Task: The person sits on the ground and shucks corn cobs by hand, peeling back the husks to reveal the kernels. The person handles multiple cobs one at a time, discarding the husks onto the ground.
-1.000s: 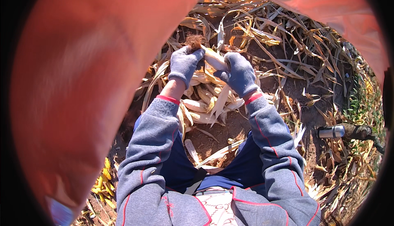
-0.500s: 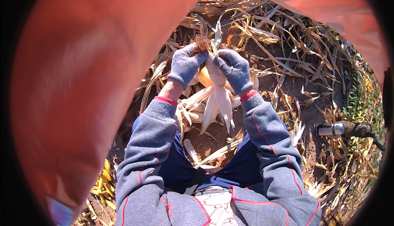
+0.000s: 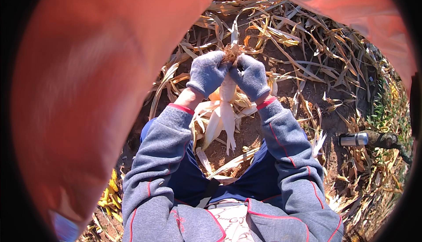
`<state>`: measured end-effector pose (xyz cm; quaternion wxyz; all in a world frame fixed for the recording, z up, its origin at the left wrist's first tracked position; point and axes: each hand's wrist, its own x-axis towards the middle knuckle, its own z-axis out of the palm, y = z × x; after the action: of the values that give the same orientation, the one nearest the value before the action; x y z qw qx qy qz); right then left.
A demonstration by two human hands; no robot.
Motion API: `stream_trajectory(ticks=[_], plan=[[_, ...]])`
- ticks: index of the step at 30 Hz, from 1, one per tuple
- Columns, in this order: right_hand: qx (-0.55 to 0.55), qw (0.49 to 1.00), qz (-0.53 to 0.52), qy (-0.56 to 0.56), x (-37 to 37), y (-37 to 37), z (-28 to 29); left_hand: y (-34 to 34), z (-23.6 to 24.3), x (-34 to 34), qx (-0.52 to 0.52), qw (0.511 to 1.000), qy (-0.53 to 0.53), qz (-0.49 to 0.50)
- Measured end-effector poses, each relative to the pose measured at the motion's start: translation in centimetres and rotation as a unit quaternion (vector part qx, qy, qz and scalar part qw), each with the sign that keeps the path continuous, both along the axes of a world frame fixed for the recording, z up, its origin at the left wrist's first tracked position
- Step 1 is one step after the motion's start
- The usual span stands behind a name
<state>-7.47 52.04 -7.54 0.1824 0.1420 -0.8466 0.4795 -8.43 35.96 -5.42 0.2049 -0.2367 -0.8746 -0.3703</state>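
An ear of corn (image 3: 227, 89) in pale dry husk hangs between my gloved hands, with brown silk at its top end and loose husk leaves (image 3: 228, 121) trailing toward me. My left hand (image 3: 208, 72), in a grey-blue knit glove, is closed at the silk end. Close against it, my right hand (image 3: 250, 76), gloved alike, pinches the husk at the same tip. Both hands cover the upper part of the ear, so any kernels there are hidden. Beneath it lie more pale husks on the soil.
Dry corn stalks and leaves (image 3: 303, 57) cover the ground ahead and to the right. A silver cylindrical flask (image 3: 354, 139) lies at right. Yellow corn ears (image 3: 110, 198) are piled at lower left. Orange-red sheeting (image 3: 83, 88) fills the left and upper edge.
My left hand has shifted right and the two hands have come together at the silk end. The ear and its hanging husks have swung slightly left.
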Motion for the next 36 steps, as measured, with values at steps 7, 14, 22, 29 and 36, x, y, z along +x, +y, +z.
stream_trajectory(ticks=[7, 14, 22, 29, 36], plan=[[-0.282, 0.946, 0.078, -0.142, 0.2, 1.0, 0.9, -0.6, -0.3, -0.1, 0.310, 0.907, -0.277, -0.062], [-0.170, 0.977, 0.062, -0.113, 0.2, 1.1, 1.0, -0.2, 0.2, 0.0, 0.282, 0.925, -0.254, -0.035], [-0.128, 0.982, 0.033, -0.138, 0.1, 1.1, 0.9, 0.6, -0.3, 0.5, 0.301, 0.919, -0.254, -0.010], [-0.140, 0.980, 0.061, -0.124, 0.4, 1.4, 1.5, 0.2, -0.5, 0.3, 0.301, 0.911, -0.283, -0.019], [0.034, 0.998, 0.003, -0.053, 0.4, 0.6, 1.3, 0.9, -0.7, 0.8, 0.053, 0.993, -0.092, 0.051]])
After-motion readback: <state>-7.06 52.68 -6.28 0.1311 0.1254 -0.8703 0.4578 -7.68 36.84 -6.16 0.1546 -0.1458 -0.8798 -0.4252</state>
